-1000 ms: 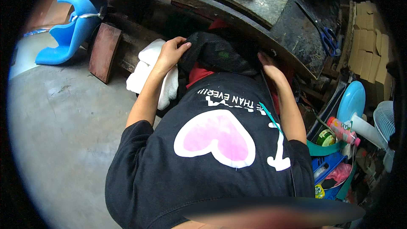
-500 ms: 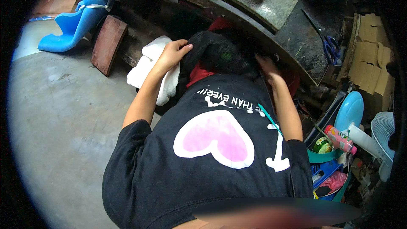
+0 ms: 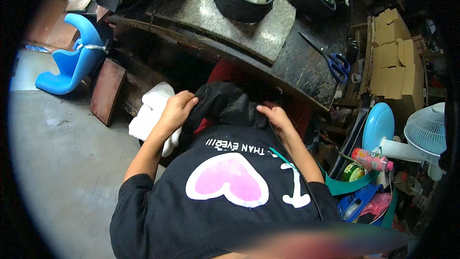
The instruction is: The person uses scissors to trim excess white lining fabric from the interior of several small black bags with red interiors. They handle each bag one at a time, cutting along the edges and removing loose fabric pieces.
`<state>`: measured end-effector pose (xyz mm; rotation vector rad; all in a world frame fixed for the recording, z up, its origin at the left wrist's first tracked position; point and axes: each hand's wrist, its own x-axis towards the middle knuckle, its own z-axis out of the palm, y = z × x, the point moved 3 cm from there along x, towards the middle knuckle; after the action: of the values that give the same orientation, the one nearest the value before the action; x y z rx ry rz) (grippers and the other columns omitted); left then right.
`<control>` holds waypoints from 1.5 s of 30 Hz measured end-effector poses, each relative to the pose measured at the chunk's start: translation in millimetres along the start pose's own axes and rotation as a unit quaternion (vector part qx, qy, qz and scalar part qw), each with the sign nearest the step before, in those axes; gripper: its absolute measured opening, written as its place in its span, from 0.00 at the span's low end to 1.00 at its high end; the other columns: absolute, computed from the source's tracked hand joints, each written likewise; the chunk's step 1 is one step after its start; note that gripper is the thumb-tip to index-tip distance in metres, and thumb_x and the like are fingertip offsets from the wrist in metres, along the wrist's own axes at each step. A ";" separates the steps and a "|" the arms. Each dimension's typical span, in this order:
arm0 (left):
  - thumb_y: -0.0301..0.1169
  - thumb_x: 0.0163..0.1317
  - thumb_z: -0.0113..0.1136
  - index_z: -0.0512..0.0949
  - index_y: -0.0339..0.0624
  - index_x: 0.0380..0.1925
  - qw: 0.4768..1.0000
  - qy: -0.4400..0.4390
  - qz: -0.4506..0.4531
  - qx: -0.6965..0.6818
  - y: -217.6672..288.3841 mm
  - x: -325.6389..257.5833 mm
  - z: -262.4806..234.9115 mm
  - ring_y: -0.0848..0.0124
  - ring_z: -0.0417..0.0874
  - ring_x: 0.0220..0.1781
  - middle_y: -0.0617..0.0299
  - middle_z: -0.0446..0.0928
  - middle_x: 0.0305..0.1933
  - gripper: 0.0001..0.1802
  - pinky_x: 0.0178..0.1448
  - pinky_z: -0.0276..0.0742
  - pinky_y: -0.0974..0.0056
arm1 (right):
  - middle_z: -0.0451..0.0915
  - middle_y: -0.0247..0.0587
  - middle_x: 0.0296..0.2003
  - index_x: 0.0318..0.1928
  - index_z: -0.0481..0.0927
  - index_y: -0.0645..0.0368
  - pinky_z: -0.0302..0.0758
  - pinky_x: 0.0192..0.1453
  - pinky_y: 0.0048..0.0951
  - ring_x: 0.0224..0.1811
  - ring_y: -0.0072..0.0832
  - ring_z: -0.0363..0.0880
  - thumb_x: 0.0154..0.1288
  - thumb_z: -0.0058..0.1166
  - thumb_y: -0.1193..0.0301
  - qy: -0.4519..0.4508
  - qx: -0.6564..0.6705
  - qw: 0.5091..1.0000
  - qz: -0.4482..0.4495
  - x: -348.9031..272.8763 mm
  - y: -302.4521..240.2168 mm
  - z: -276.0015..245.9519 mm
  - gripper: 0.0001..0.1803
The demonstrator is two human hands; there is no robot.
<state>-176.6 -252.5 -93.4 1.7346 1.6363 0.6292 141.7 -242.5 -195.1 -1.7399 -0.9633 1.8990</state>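
The left hand (image 3: 178, 111) has its thumb and fingers closed together on the left edge of a dark mesh-like cloth (image 3: 230, 104), while the right hand (image 3: 276, 117) is at the cloth's right edge, thumb tip against it and fingers partly curled; how firmly it grips, I cannot tell. The cloth lies bunched between the hands, over the lap, just beyond the hem of the person's black T-shirt (image 3: 158, 206) and on the near side of the workbench (image 3: 309, 43). A white cloth (image 3: 151, 108) lies just left of the left wrist. Farther left are a reddish-brown board (image 3: 108, 91), tilted, and a blue plastic piece (image 3: 79, 62) with a pale tie around it, near the grey floor (image 3: 62, 163). On the far side, the bench bears a grey slab (image 3: 201, 17), several black rounded pieces (image 3: 244, 8) with white stuffing, and, to the right, blue-handled scissors (image 3: 338, 67). At far right stand cardboard boxes (image 3: 394, 64); nearer on the right are a fan (image 3: 426, 132) lying over and a pink bottle (image 3: 371, 159).
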 end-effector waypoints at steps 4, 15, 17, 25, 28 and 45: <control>0.30 0.64 0.59 0.78 0.31 0.34 1.000 -0.008 0.017 -0.001 20.5 -6.8 -12.2 0.62 0.80 0.32 0.51 0.79 0.29 0.10 0.39 0.74 0.61 | 0.82 0.31 0.32 0.39 0.80 0.63 0.76 0.38 0.20 0.33 0.16 0.78 0.65 0.56 0.74 -0.126 0.093 0.985 -0.078 -13.2 -13.7 6.9 0.05; 0.33 0.69 0.54 0.77 0.33 0.33 0.964 -0.124 -0.167 -0.165 68.9 -15.7 -65.2 0.82 0.69 0.33 0.73 0.71 0.28 0.12 0.38 0.66 0.73 | 0.78 0.27 0.33 0.38 0.77 0.63 0.71 0.40 0.18 0.34 0.13 0.73 0.65 0.57 0.74 -0.269 0.044 0.953 -0.130 -82.4 -90.2 -11.7 0.05; 0.33 0.69 0.54 0.77 0.33 0.32 0.965 -0.112 -0.154 -0.179 84.3 -12.2 -71.1 0.82 0.69 0.32 0.74 0.71 0.27 0.13 0.37 0.67 0.73 | 0.78 0.26 0.33 0.38 0.78 0.62 0.71 0.40 0.18 0.35 0.12 0.72 0.65 0.58 0.73 -0.288 0.047 0.943 -0.157 -85.4 -104.8 -17.3 0.06; 0.31 0.68 0.56 0.77 0.33 0.33 0.966 -0.085 -0.164 -0.182 164.2 11.4 -105.1 0.82 0.70 0.35 0.72 0.70 0.30 0.10 0.39 0.67 0.73 | 0.73 0.23 0.30 0.35 0.75 0.62 0.67 0.37 0.18 0.33 0.11 0.69 0.64 0.59 0.74 -0.318 0.052 0.932 -0.164 -104.6 -178.1 -56.8 0.06; 0.30 0.68 0.56 0.76 0.32 0.33 0.971 -0.090 -0.137 -0.176 187.6 32.5 -106.8 0.81 0.70 0.36 0.71 0.70 0.32 0.10 0.41 0.67 0.72 | 0.71 0.22 0.30 0.34 0.73 0.61 0.67 0.38 0.18 0.34 0.11 0.68 0.63 0.59 0.74 -0.280 0.074 0.945 -0.154 -111.1 -196.9 -76.2 0.07; 0.32 0.67 0.58 0.78 0.29 0.38 0.983 -0.009 -0.052 -0.175 191.6 117.7 -26.4 0.74 0.77 0.42 0.63 0.75 0.37 0.12 0.48 0.71 0.70 | 0.65 0.25 0.30 0.33 0.71 0.63 0.63 0.39 0.18 0.34 0.14 0.63 0.61 0.56 0.77 -0.105 -0.021 0.959 -0.264 -54.1 -202.7 -155.4 0.07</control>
<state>-55.5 -131.7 54.9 1.3890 1.4883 0.7960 268.4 -105.5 -12.5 -1.1525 -1.3906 1.7272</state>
